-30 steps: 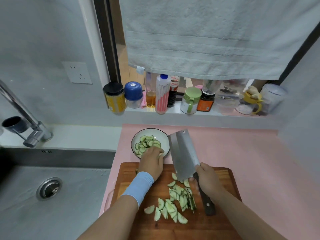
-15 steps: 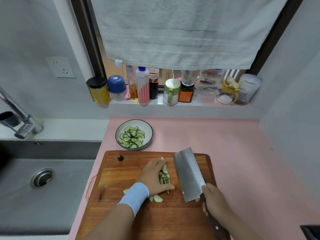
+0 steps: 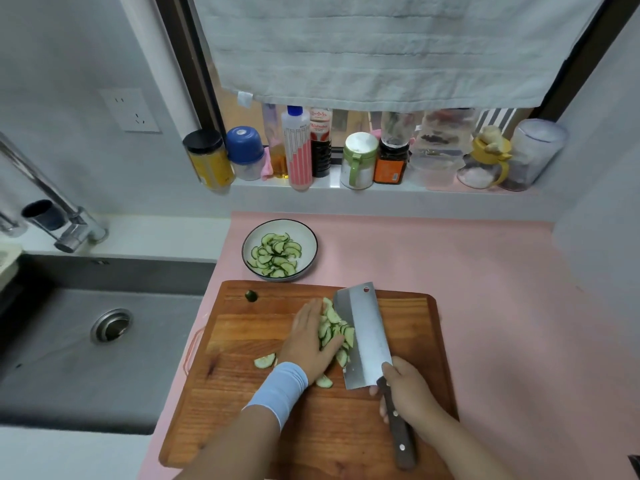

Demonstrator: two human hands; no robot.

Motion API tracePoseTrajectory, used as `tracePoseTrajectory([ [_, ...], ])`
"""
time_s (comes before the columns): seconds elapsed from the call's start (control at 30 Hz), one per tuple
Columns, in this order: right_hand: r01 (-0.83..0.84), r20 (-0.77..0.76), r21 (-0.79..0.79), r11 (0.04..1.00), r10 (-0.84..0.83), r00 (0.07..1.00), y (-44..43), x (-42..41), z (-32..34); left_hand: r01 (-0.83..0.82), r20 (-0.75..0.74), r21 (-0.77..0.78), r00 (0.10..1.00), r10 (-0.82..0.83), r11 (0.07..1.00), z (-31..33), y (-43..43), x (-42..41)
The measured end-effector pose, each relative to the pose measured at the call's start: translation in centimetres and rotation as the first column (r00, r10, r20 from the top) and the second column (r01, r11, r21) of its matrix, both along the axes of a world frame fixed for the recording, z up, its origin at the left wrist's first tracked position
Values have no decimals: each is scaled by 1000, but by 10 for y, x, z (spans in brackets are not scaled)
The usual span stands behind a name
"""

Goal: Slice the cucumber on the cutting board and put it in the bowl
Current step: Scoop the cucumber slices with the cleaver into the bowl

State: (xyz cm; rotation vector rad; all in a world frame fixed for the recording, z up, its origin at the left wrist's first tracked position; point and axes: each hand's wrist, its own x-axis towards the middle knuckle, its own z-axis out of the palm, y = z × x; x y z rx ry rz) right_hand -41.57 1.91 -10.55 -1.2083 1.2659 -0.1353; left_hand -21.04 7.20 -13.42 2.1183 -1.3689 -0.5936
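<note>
Now my flat-fingered left hand (image 3: 306, 341) presses cucumber slices (image 3: 334, 329) against the cleaver (image 3: 363, 336), its handle gripped by my right hand (image 3: 408, 393), on the cutting board (image 3: 242, 386).

Light was soft, even and rather dim, with a cool grey cast on the wall (image 3: 69, 46). A little warm daylight showed beneath the towel (image 3: 381, 46) that covered most of the window. Shadows were faint and soft-edged. The cleaver (image 3: 363, 327) blade gave a dull sheen, no hard glare. Wide-angle bending curved the window frame (image 3: 187, 81) and walls toward the edges. The faucet (image 3: 52, 188) at the left edge looked smeared, and fine detail was soft throughout.
</note>
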Motion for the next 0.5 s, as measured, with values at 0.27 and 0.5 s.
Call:
tracePoseTrajectory([
  [0.27,-115,24,35,993,114,993,17,20,0,28,-31,49,999,-26,998,-1,-3,-2],
  [0.5,-70,63,-16,997,71,995,15,34,17,94,38,-70,995,-91,993,6,-13,11],
])
